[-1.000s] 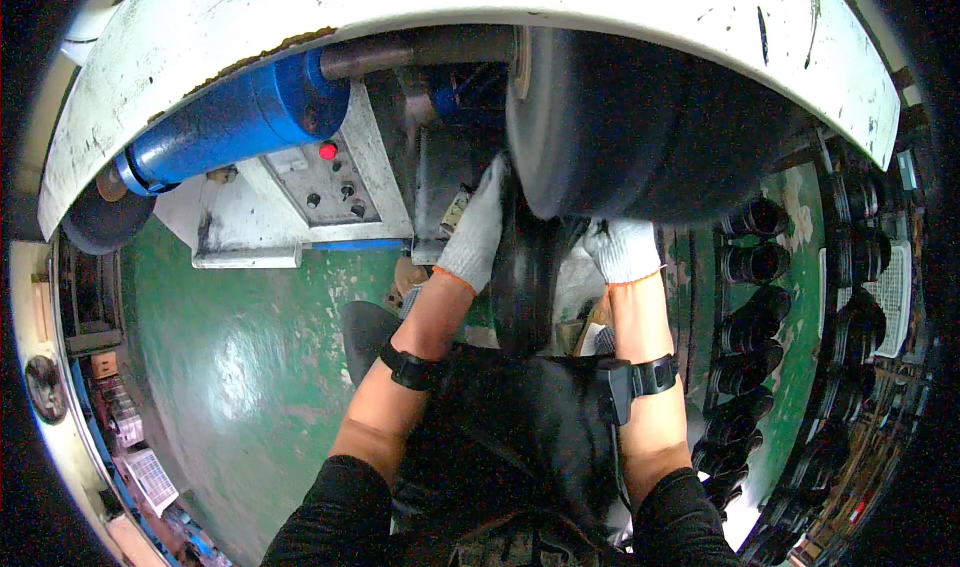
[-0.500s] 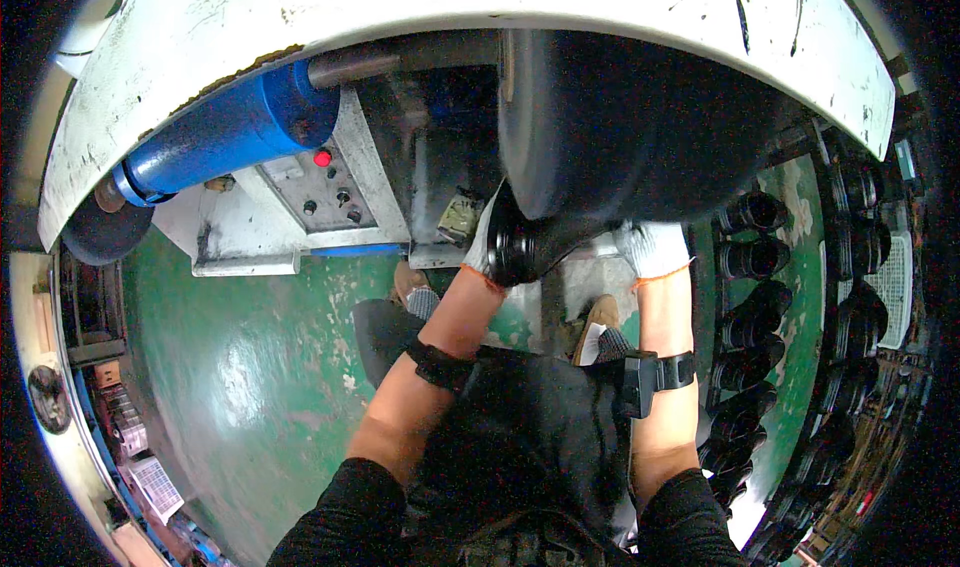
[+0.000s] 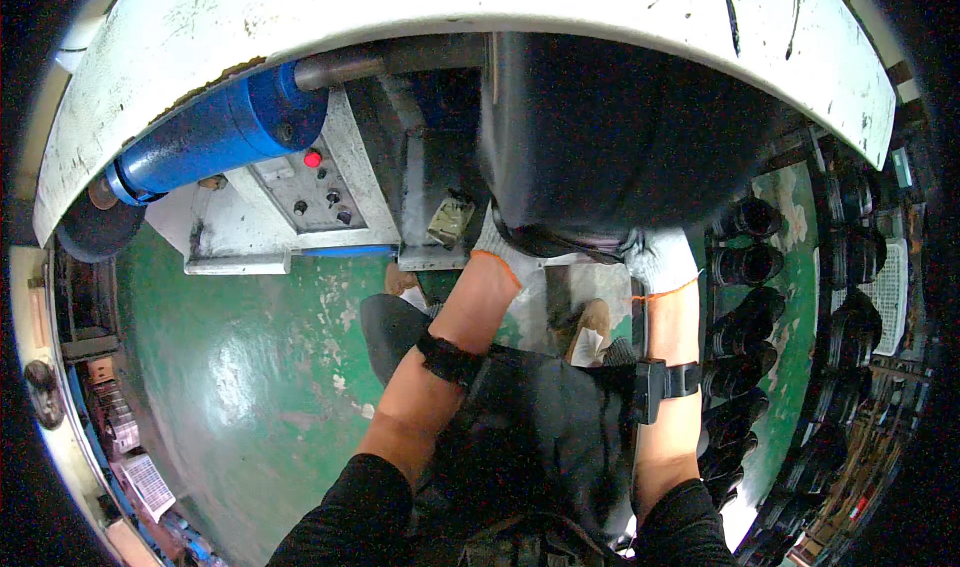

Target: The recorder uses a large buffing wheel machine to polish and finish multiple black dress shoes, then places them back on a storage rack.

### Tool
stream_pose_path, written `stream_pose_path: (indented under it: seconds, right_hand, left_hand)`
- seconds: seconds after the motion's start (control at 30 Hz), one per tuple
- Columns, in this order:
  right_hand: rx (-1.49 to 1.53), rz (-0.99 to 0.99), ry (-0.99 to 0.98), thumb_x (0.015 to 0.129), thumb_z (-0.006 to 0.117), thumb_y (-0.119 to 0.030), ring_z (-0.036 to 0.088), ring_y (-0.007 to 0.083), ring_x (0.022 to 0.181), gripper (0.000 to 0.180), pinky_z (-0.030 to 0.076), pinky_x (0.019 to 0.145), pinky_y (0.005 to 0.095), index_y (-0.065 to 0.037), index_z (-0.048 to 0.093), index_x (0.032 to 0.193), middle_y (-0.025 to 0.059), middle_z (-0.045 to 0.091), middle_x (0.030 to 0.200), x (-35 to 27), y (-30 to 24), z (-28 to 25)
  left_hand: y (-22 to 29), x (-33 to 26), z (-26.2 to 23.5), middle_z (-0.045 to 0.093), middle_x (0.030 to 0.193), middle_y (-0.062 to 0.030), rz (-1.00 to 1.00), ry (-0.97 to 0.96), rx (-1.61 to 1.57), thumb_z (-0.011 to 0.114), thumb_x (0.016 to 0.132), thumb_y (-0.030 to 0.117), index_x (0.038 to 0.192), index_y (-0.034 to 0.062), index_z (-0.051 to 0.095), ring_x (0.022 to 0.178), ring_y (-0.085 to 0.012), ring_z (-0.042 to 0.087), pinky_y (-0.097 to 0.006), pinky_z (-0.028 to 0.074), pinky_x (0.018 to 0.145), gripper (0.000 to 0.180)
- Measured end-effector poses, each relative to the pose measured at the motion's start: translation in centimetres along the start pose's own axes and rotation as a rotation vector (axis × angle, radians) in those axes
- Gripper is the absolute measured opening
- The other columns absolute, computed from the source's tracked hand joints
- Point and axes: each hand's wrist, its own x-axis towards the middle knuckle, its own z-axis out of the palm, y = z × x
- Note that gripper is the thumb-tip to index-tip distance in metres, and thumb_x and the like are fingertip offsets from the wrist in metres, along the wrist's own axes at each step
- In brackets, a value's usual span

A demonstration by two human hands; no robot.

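Overhead, black drum (image 3: 610, 137) hides gloved left hand (image 3: 497, 250), right hand (image 3: 658, 260); grips unclear.

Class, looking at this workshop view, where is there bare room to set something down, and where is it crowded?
Bare: the green floor between the control panel and the person's left arm. Crowded: the right side, packed with black parts on racks, and beneath the dark drum, where both gloved hands reach.

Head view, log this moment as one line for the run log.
left hand: gloved, under black drum-shaped part | right hand: gloved, under same part | fingers hidden | floor: green
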Motion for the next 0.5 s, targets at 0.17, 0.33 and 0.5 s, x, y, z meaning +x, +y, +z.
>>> stream_pose_path:
  seconds: [0.17, 0.33, 0.5]
  right_hand:
    - [-0.170, -0.072, -0.083, 0.093, 0.040, -0.007, 0.051, 0.0262, 0.117, 0.040, 0.041, 0.105, 0.0345, -0.003, 0.046, 0.133, 0.0106, 0.051, 0.134, -1.0, -1.6, 0.0]
    - [-0.039, -0.097, 0.068, 0.095, 0.039, -0.011, 0.050, 0.0256, 0.119, 0.037, 0.041, 0.105, 0.0352, 0.000, 0.048, 0.130, 0.0119, 0.054, 0.132, -0.1, -1.8, 5.6]
    - [0.258, -0.044, 0.194, 0.097, 0.044, -0.022, 0.047, 0.0288, 0.125, 0.040, 0.037, 0.109, 0.0397, -0.002, 0.048, 0.131, 0.0112, 0.052, 0.136, 0.2, -3.5, 6.3]
  left_hand:
    - [1.3, -1.0, 2.4, 0.057, 0.125, -0.0133, -0.008, 0.173, -0.115, 0.040, 0.099, 0.029, 0.124, 0.0047, 0.053, 0.108, -0.0304, 0.056, -0.040, 0.047, 0.096, 0.037]
    - [4.2, 2.4, -5.0, 0.054, 0.132, -0.0105, 0.301, 0.090, 0.476, 0.034, 0.098, 0.042, 0.130, 0.0111, 0.052, 0.118, -0.0321, 0.051, -0.047, 0.039, 0.105, 0.048]
    - [4.3, 2.5, -1.8, 0.061, 0.116, -0.0117, 0.673, -0.133, 0.967, 0.040, 0.096, 0.029, 0.118, 0.0090, 0.058, 0.103, -0.0247, 0.056, -0.037, 0.045, 0.093, 0.035]
